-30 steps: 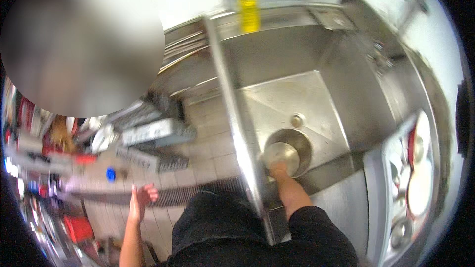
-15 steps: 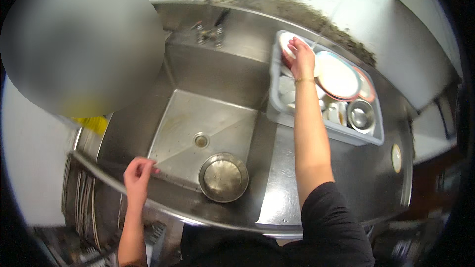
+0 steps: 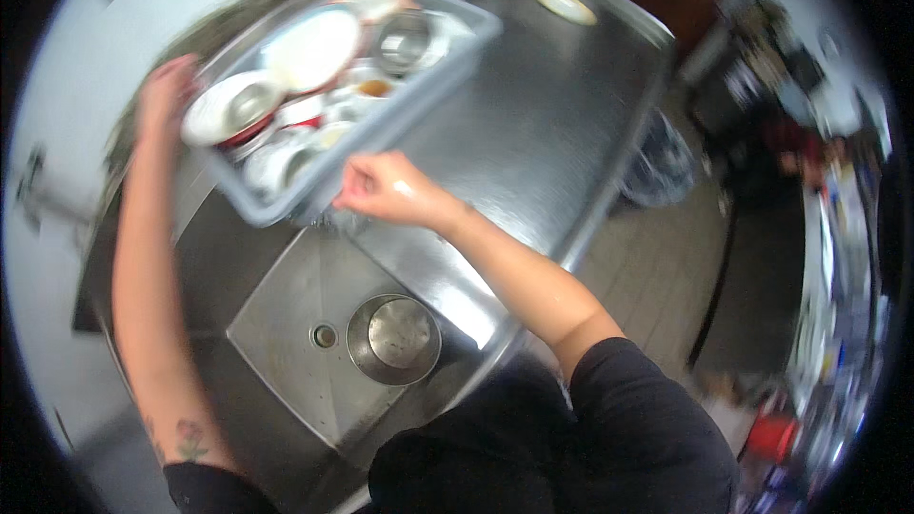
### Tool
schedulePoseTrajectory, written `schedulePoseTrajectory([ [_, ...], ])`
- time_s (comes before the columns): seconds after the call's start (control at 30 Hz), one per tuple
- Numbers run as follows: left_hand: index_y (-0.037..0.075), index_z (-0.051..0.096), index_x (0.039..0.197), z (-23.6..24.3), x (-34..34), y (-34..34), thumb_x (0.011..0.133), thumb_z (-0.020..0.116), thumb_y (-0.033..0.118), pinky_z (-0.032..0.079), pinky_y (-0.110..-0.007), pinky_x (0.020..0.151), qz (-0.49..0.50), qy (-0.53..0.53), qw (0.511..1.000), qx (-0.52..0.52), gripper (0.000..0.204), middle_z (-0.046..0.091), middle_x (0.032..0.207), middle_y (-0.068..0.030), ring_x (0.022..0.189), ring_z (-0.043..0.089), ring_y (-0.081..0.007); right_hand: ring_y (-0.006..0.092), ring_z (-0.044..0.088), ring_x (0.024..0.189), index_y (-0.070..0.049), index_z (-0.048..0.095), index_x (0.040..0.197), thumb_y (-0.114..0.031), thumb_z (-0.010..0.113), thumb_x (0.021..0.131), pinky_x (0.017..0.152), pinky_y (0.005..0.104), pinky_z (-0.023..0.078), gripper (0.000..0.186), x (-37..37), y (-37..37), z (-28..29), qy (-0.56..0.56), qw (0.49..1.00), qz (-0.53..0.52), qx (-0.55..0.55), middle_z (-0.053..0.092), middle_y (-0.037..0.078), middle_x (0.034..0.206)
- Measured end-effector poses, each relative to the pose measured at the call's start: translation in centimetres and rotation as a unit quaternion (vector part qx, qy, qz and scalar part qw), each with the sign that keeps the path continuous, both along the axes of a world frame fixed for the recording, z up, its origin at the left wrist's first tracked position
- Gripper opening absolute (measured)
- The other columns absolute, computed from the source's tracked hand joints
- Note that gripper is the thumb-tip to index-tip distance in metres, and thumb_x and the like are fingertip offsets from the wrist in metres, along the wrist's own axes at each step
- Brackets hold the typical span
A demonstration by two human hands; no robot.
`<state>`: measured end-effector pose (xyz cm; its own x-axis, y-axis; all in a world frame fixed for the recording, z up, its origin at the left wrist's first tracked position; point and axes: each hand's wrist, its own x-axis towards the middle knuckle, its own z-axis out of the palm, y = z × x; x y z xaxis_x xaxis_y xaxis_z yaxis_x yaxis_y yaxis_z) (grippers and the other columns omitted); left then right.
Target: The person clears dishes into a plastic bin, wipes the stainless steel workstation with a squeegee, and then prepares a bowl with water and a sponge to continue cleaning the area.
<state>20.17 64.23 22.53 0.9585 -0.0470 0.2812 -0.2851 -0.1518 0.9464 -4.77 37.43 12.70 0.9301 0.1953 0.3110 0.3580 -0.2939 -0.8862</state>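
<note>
A grey plastic tub (image 3: pixel 424 90) full of dishes stands on the steel counter beside the sink. In it lie white oval plates (image 3: pixel 314 48), a white dish (image 3: pixel 228 107), a metal bowl (image 3: pixel 402 41) and cups, one with brown liquid. My left hand (image 3: pixel 169 97) is at the tub's far left end, smeared by motion, its grip unclear. My right hand (image 3: pixel 388 188) is closed against the tub's near side wall; its fingertips are hidden, so I cannot make out whether it grips anything. Water glistens on its back.
A round metal pan (image 3: pixel 428 347) sits in the steel sink (image 3: pixel 286 309), close to the drain (image 3: pixel 325 335). A small oval dish (image 3: pixel 565 7) lies on the counter (image 3: pixel 533 133) near its far end. A clear plastic bag (image 3: pixel 657 167) hangs past the counter's edge.
The view has swung right. My right hand has left the dishes and come to the tub's near side. My left hand has moved from the sink's front edge to the tub's far left end.
</note>
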Motion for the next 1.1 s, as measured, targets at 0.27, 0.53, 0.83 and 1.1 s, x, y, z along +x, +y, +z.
schedulePoseTrajectory([
  [0.27, 0.001, 0.057, 0.112, 1.6, 6.8, 11.1, 0.092, 0.052, 0.025, 0.044, -0.027, 0.084, -0.015, 0.104, 0.994, 0.020, 0.031, 0.059, 0.099, -0.0022, 0.087, 0.055, -0.0122, 0.0035, 0.048, 0.062, -0.008, 0.061, 0.082, -0.014, 0.064, 0.085, 0.055, 0.0181, 0.039, 0.007, -35.0, -26.1, -16.6, 0.051, 0.704, -0.659, 0.260, 0.059, -0.003, 0.074],
  [0.53, 0.003, 0.062, 0.106, -15.4, -18.7, -8.9, 0.088, 0.057, 0.026, 0.041, -0.023, 0.065, -0.007, 0.019, 0.953, 0.303, 0.029, 0.060, 0.087, -0.0004, 0.078, 0.052, -0.0099, 0.0141, 0.059, 0.061, -0.004, 0.065, 0.081, -0.022, 0.064, 0.082, 0.060, 0.0287, 0.047, 0.018, -45.7, -34.2, -35.1, 0.258, 0.626, -0.708, 0.201, 0.063, 0.005, 0.068],
  [0.83, -0.002, 0.049, 0.095, -21.9, -41.1, -41.4, 0.077, 0.066, 0.021, 0.043, -0.034, 0.068, -0.202, 0.023, 0.784, 0.586, 0.034, 0.053, 0.080, -0.0145, 0.074, 0.051, -0.0224, 0.0304, 0.063, 0.083, -0.004, 0.064, 0.089, -0.032, 0.064, 0.081, 0.073, 0.0365, 0.049, 0.029, -28.1, -40.9, -43.6, 0.320, 0.832, -0.373, 0.259, 0.065, 0.013, 0.088],
  [1.1, -0.011, 0.049, 0.099, -23.5, -43.0, -43.4, 0.073, 0.067, 0.015, 0.044, -0.030, 0.059, -0.076, -0.022, 0.799, 0.597, 0.041, 0.053, 0.076, -0.0166, 0.063, 0.051, -0.0205, 0.0361, 0.054, 0.107, -0.002, 0.050, 0.117, -0.037, 0.055, 0.085, 0.090, 0.0408, 0.045, 0.048, -8.4, -32.8, -50.6, 0.443, 0.767, -0.382, 0.264, 0.052, 0.022, 0.120],
])
